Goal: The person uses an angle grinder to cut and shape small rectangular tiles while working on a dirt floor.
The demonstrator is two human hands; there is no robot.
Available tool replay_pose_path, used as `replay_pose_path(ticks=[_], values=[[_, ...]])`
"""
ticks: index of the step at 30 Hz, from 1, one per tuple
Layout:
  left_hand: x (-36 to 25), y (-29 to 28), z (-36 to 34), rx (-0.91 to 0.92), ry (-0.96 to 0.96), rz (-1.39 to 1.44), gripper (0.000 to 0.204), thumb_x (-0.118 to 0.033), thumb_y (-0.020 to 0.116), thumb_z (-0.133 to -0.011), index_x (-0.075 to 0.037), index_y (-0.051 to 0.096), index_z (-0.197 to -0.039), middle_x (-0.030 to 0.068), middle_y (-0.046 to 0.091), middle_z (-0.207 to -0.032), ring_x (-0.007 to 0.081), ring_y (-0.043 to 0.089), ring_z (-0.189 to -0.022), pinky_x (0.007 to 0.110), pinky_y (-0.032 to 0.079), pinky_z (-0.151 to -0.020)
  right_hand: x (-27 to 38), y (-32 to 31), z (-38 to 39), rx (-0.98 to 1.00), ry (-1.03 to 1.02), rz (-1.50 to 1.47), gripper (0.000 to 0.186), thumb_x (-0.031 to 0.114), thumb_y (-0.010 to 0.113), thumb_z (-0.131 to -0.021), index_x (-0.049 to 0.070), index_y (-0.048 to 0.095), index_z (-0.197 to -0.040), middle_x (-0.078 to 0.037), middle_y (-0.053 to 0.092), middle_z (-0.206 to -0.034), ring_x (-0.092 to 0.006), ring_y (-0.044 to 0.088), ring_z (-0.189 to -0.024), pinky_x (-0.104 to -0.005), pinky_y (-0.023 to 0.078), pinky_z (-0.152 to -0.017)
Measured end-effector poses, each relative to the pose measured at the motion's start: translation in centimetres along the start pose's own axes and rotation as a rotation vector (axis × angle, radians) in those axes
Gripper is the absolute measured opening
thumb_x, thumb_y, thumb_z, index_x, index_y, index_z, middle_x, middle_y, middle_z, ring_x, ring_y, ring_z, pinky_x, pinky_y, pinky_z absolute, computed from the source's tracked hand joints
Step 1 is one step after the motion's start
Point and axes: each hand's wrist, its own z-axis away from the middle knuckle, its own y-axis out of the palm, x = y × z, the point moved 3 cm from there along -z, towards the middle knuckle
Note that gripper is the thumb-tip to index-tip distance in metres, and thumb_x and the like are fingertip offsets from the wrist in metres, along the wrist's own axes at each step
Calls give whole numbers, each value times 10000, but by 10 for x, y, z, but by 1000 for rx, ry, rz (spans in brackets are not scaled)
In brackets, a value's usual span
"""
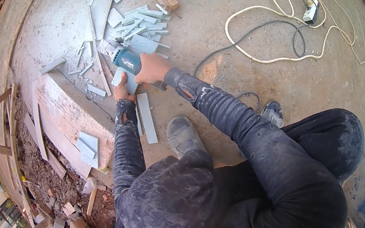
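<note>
My right hand [152,68] is closed around the body of a teal angle grinder [125,59], its metal head pointing away to the upper left. Just below it, my left hand [122,90] grips a small pale grey tile piece [117,76], thumb upward. The tile sits close against the tool; whether the blade touches it cannot be made out. Beyond the grinder lies a heap of cut tile strips [143,20], with a larger tile piece [143,44] at its near side. A long tile strip [147,118] rests on the concrete by my left forearm.
A white cable [249,55] loops over the concrete at right, beside a white socket block [311,11]. The grinder's dark cord [224,48] runs toward it. A raised concrete block [68,116] stands at left, with tile offcuts [88,148] on it. Rubble and timber lie farther left.
</note>
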Motion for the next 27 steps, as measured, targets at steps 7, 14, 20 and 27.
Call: replay_pose_path(ticks=[7, 14, 20, 27], values=[[-3, 7, 7, -5, -4, 42, 348, -103, 663, -937, 2, 545, -1247, 153, 663, -1156, 286, 682, -982, 417, 582, -808, -5, 5, -3, -46, -33, -34, 655, 333, 746, -586, -111, 599, -1044, -304, 671, -985, -419, 674, -955, -409, 544, -842], [-1, 4, 3, -29, 14, 5, 326, -131, 634, -958, 7, 553, -1242, 153, 665, -1155, 284, 678, -985, 417, 568, -842, -5, 5, -2, -48, -35, -31, 666, 349, 752, -591, -110, 600, -1050, -305, 670, -993, -422, 671, -961, -413, 542, -846], [0, 2, 2, -16, 19, 5, 331, -166, 610, -976, 8, 548, -1251, 164, 657, -1176, 293, 671, -1006, 429, 554, -875, -4, 5, -1, -21, -1, -8, 700, 354, 770, -610, -84, 607, -1131, -278, 671, -1091, -391, 675, -1021, -403, 551, -894], [-4, 8, 9, -29, -2, 38, 345, -120, 669, -936, 0, 550, -1237, 150, 669, -1136, 290, 687, -961, 417, 579, -817, -5, 0, 4, 7, 5, -1, 708, 363, 767, -616, -78, 602, -1145, -286, 658, -1116, -400, 666, -1039, -406, 547, -899]])
